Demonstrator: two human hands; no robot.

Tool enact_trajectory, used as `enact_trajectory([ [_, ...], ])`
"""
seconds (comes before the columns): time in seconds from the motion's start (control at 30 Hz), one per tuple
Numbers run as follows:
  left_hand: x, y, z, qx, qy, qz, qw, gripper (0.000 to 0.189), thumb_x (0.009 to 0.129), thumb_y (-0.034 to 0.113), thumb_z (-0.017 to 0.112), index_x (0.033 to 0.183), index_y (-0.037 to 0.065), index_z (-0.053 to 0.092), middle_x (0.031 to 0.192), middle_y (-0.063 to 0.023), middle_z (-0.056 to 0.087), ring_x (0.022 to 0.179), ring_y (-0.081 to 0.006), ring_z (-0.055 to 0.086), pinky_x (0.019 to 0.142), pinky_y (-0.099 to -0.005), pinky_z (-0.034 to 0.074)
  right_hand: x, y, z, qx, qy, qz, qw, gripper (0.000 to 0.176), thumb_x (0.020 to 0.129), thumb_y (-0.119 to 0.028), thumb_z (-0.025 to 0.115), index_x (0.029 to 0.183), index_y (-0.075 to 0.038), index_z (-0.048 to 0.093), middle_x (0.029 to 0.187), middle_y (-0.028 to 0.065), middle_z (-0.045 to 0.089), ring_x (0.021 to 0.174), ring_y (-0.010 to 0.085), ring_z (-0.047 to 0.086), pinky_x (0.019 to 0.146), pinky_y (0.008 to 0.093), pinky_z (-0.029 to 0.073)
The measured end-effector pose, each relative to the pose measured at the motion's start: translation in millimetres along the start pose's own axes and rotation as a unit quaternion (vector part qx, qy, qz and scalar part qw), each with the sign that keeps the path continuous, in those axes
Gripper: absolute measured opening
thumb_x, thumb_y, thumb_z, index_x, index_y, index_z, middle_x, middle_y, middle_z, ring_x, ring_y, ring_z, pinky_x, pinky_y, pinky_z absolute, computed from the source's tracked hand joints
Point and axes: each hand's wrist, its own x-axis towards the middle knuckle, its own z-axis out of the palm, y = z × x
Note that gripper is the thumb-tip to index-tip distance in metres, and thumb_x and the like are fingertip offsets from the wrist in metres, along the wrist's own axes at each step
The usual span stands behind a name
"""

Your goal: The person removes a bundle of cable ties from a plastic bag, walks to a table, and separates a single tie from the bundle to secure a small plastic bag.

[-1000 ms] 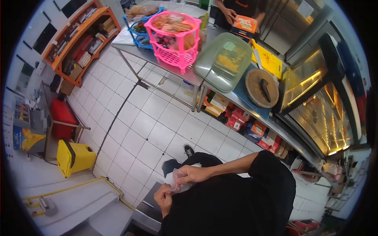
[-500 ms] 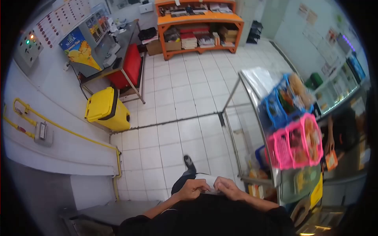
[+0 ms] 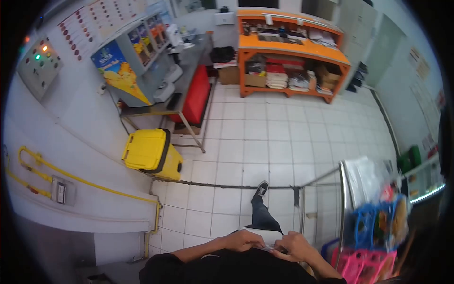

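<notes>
Viewed from above, the person's left hand (image 3: 242,240) and right hand (image 3: 294,246) are meeting at the waist. Their fingers are curling in and pinching a thin pale packet (image 3: 265,233) between them, its long side running from hand to hand. This is all happening just left of the steel table (image 3: 342,199), whose edge is crowding the right hand. Open tiled floor (image 3: 246,142) is lying farther left of the table.

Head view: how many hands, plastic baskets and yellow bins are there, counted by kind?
Hands: 2 (left hand, right hand)
Plastic baskets: 2 (blue basket, pink basket)
Yellow bins: 1 (yellow bin)
Total: 5
</notes>
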Motion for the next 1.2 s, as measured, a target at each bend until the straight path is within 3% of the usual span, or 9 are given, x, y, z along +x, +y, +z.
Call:
enact_trajectory([
  [0.13, 59, -10, -95, 0.052, 0.047, 0.022, 0.997, 0.024, 0.085, -0.006, 0.052, 0.104, 0.002, 0.064, 0.086, -0.0141, 0.072, 0.087, -0.0295, 0.072, 0.077, -0.0355, 0.055, 98, 66, -83, 0.094, -0.008, -0.111, 0.989, 0.044, 0.085, -0.036, 0.074, 0.06, -0.01, 0.049, 0.054, 0.0041, 0.043, 0.061, 0.025, 0.047, 0.061, 0.0361, 0.038],
  [0.27, 118, 37, -215, 0.157, 0.056, -0.033, 0.985, 0.02, 0.091, 0.005, 0.063, 0.111, 0.003, 0.063, 0.104, -0.013, 0.065, 0.101, -0.0256, 0.065, 0.089, -0.0363, 0.05, 216, 117, -159, 0.241, -0.073, -0.196, 0.948, 0.042, 0.085, -0.032, 0.074, 0.071, -0.005, 0.045, 0.069, 0.0092, 0.042, 0.066, 0.0258, 0.042, 0.064, 0.0372, 0.036],
  [0.33, 148, 57, -254, 0.166, 0.136, 0.079, 0.973, 0.032, 0.09, 0.021, 0.071, 0.115, 0.004, 0.059, 0.105, -0.0113, 0.06, 0.099, -0.0268, 0.061, 0.088, -0.0361, 0.048, 267, 130, -187, 0.244, -0.128, -0.21, 0.938, 0.038, 0.087, -0.033, 0.073, 0.08, -0.004, 0.05, 0.074, 0.0093, 0.045, 0.069, 0.0254, 0.045, 0.065, 0.0377, 0.038],
  [0.47, 183, 30, -309, 0.108, 0.139, -0.008, 0.984, 0.039, 0.087, 0.017, 0.075, 0.12, 0.004, 0.057, 0.098, -0.0086, 0.061, 0.091, -0.0222, 0.061, 0.086, -0.0328, 0.048, 346, 149, -237, 0.218, -0.233, -0.213, 0.923, 0.032, 0.094, -0.037, 0.068, 0.094, -0.007, 0.059, 0.077, 0.0083, 0.053, 0.074, 0.0262, 0.053, 0.068, 0.038, 0.044],
  [0.53, 196, 13, -334, -0.071, 0.136, -0.161, 0.975, 0.035, 0.089, 0.014, 0.074, 0.118, 0.004, 0.058, 0.091, -0.0064, 0.064, 0.09, -0.0179, 0.063, 0.086, -0.0306, 0.048, 376, 169, -255, 0.188, -0.251, -0.194, 0.93, 0.037, 0.098, -0.042, 0.06, 0.093, -0.005, 0.058, 0.076, 0.0115, 0.055, 0.073, 0.0302, 0.057, 0.067, 0.042, 0.044],
  [0.7, 254, -12, -442, -0.037, 0.133, -0.133, 0.981, 0.026, 0.096, 0.015, 0.064, 0.12, 0.005, 0.061, 0.088, -0.0028, 0.064, 0.082, -0.0121, 0.058, 0.079, -0.028, 0.047, 461, 216, -327, 0.114, -0.194, -0.154, 0.962, 0.042, 0.098, -0.044, 0.059, 0.087, -0.004, 0.064, 0.074, 0.0133, 0.058, 0.068, 0.0308, 0.059, 0.068, 0.0426, 0.046],
  [0.93, 340, -41, -661, -0.062, -0.044, -0.052, 0.996, 0.023, 0.103, 0.021, 0.054, 0.114, 0.002, 0.06, 0.1, -0.008, 0.067, 0.095, -0.0136, 0.06, 0.089, -0.0302, 0.047, 609, 267, -404, 0.153, -0.144, -0.057, 0.976, 0.043, 0.101, -0.043, 0.053, 0.093, -0.002, 0.064, 0.078, 0.0151, 0.059, 0.076, 0.0329, 0.06, 0.072, 0.0419, 0.047],
  [1.1, 401, -51, -798, -0.094, -0.251, -0.098, 0.959, 0.022, 0.099, 0.015, 0.055, 0.119, 0.005, 0.054, 0.081, -0.0033, 0.049, 0.077, -0.0102, 0.046, 0.07, -0.0269, 0.04, 711, 280, -458, 0.166, -0.119, -0.067, 0.977, 0.042, 0.103, -0.04, 0.05, 0.095, 0.0, 0.063, 0.079, 0.015, 0.059, 0.076, 0.033, 0.057, 0.072, 0.0423, 0.046],
  [1.2, 414, -32, -860, -0.055, -0.226, -0.076, 0.97, 0.015, 0.097, 0.014, 0.056, 0.109, 0.005, 0.053, 0.075, 0.0009, 0.042, 0.07, -0.0093, 0.04, 0.064, -0.028, 0.036, 770, 300, -479, 0.201, -0.113, -0.085, 0.969, 0.039, 0.104, -0.035, 0.052, 0.091, 0.001, 0.062, 0.078, 0.0143, 0.057, 0.075, 0.0322, 0.056, 0.071, 0.042, 0.046],
])
